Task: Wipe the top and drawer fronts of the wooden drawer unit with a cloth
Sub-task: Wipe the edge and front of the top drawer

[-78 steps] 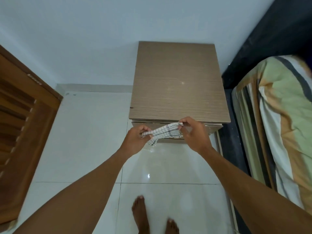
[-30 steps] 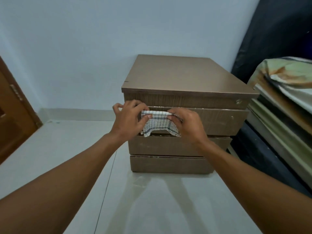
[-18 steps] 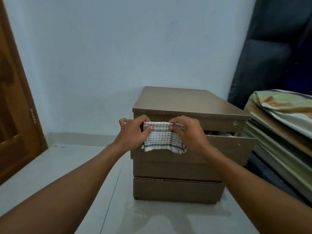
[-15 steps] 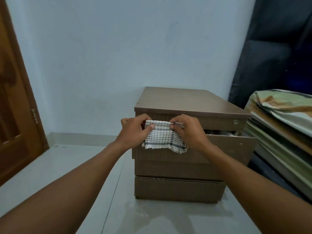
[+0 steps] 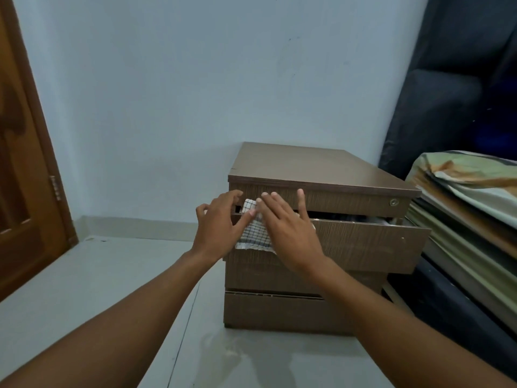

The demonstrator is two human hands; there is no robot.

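The wooden drawer unit stands on the floor against the wall. Its second drawer is pulled out a little, more on the right, and dark contents show in the gap. A white checked cloth lies against the left part of that drawer front. My right hand lies flat over the cloth with fingers spread, pressing it to the wood. My left hand is beside it with fingers apart. Its thumb touches the cloth's left edge and its fingertips reach the gap above the drawer.
A wooden door stands at the left. A bed with a striped sheet lies close on the right, with a dark padded panel behind it. A small round lock sits at the top drawer's right end. The pale tiled floor stretches to the left.
The view dropped from above the unit to face its drawers. Both hands carried the cloth to the drawer front. My right hand now lies flat on it and my left hand's fingers have spread.
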